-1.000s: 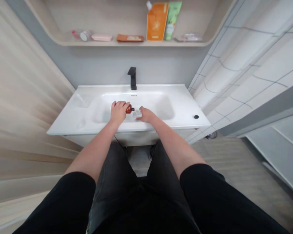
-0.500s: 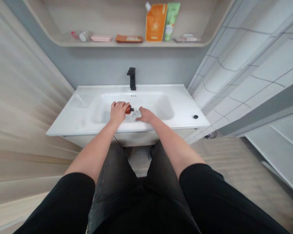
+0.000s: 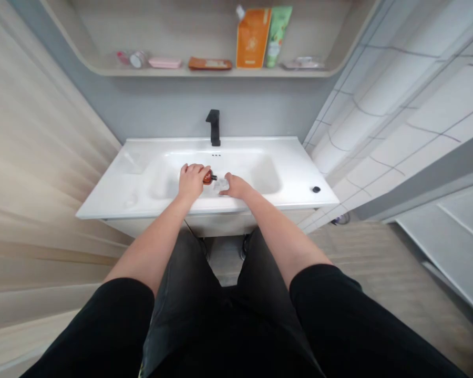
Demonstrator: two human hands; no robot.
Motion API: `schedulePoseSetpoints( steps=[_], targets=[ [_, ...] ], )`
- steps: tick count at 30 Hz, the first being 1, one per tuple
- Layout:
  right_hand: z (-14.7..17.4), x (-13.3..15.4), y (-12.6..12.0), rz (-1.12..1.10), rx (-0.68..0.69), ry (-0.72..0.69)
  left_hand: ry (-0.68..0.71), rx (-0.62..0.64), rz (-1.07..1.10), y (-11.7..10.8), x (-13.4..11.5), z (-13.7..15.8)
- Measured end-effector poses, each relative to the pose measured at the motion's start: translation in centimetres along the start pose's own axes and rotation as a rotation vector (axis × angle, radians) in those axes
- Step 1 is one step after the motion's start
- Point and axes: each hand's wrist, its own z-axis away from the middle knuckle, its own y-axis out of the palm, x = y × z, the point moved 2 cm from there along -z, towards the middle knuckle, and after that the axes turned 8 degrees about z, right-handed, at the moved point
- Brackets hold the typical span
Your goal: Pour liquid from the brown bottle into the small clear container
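Observation:
My left hand [image 3: 191,181] is closed around a small reddish-brown bottle [image 3: 207,177], tipped on its side over the white sink basin [image 3: 266,173]. The bottle's dark neck points right, toward a small clear container [image 3: 220,185]. Thumb and fingers of my right hand [image 3: 236,186] grip that clear container from its right side. Neck and container are very close; whether they touch, I cannot tell. Any liquid between them is too small to make out.
A black faucet [image 3: 215,127] stands behind the basin. On the counter's right lies a small black cap [image 3: 316,189]; a clear flat item [image 3: 133,163] is at the left. Above, the shelf [image 3: 220,73] holds an orange pouch [image 3: 253,39], a green tube [image 3: 278,37] and several small packs.
Both hands keep nearly the same place, with the bottle still tipped toward the clear container. The whole view has shifted very slightly.

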Motion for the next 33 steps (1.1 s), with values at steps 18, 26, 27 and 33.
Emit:
schedulePoseSetpoints(
  steps=[18, 26, 27, 33],
  targets=[
    [0.04, 0.01, -0.07, 0.007, 0.000, -0.001, -0.002, -0.006, -0.032, -0.02, -0.09, -0.01],
    [0.05, 0.01, -0.07, -0.001, 0.000, 0.006, -0.007, -0.002, -0.036, -0.19, -0.26, 0.02],
    [0.04, 0.00, -0.06, -0.003, -0.002, 0.005, -0.007, -0.001, -0.034, -0.19, -0.25, 0.02],
    [-0.07, -0.13, 0.09, -0.022, 0.003, 0.011, -0.001, -0.009, -0.039, -0.08, -0.18, -0.03]
  ],
)
